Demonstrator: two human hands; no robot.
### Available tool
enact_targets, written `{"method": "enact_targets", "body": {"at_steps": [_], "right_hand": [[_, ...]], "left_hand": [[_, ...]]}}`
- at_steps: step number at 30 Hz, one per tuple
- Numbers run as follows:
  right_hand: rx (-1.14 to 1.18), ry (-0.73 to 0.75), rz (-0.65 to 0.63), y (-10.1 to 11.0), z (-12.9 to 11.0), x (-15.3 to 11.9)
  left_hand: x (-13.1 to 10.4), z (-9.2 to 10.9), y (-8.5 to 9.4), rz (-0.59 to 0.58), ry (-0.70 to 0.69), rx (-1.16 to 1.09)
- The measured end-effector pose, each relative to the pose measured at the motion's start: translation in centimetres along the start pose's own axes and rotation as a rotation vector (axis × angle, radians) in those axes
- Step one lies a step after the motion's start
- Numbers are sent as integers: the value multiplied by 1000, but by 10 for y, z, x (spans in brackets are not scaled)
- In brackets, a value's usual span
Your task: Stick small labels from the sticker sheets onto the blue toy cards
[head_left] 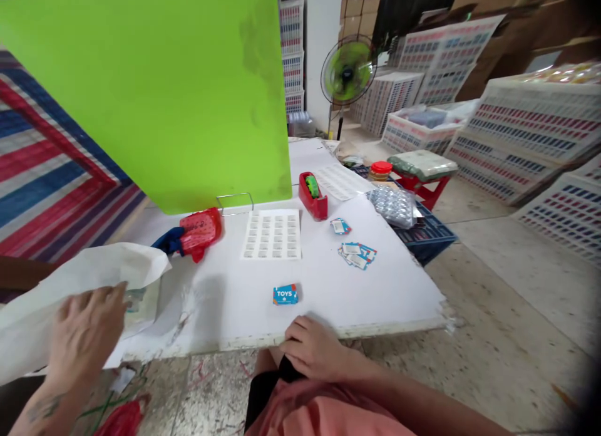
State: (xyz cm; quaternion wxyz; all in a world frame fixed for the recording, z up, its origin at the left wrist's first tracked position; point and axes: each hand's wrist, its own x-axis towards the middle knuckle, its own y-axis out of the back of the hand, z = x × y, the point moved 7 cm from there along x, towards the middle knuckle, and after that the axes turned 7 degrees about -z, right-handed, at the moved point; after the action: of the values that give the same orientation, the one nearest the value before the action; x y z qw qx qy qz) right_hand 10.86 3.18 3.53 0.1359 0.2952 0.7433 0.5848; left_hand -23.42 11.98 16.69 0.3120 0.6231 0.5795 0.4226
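At the left edge of the table my left hand (89, 329) is closed on a white bag (107, 264), its fingers bent at the bag's mouth. Something pale with a teal patch (136, 300) shows past the fingertips, too blurred to name. My right hand (312, 348) rests over my lap by the front edge, fingers loosely bent and holding nothing visible. Just beyond it lies a small blue card (285, 294) printed "TOYS". More small cards (357, 255) with white labels lie to the right, beside another small labelled card (340, 227). A sheet of stickers (272, 234) is farther back.
A red tape dispenser (313, 198) stands behind the cards, near another label sheet (342, 181). A red object with a blue handle (197, 232) lies left, below an upright green board (188, 98). Clear plastic packs (393, 205) sit on a blue crate (425, 235) at right.
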Motion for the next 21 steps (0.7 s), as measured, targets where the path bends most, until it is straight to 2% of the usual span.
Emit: {"method": "enact_targets", "body": {"at_steps": [2,4,6,7,11,16,19,21], "right_hand": [[31,-18,8,-5,2,-1],[75,-47,18,-8,4,-2],[114,-71,33,-9,6,-3],[127,-76,43,-8,6,-4],[147,-70,89,-6,4,-5],[80,-41,252,-22,10,-5],[32,-10,312,-31,14,-5],[36,-25,278,-33,16,-4]], "left_hand": [[2,24,8,49,-95,-58],[11,47,4,-4,-168,-198],[26,65,-11,-129,-175,-393],[36,74,-18,-155,-173,-415],[81,103,-48,-181,-90,-443],[130,115,-87,-223,144,-483],[143,111,-105,-273,218,-529],[148,104,-113,-300,238,-567]]}}
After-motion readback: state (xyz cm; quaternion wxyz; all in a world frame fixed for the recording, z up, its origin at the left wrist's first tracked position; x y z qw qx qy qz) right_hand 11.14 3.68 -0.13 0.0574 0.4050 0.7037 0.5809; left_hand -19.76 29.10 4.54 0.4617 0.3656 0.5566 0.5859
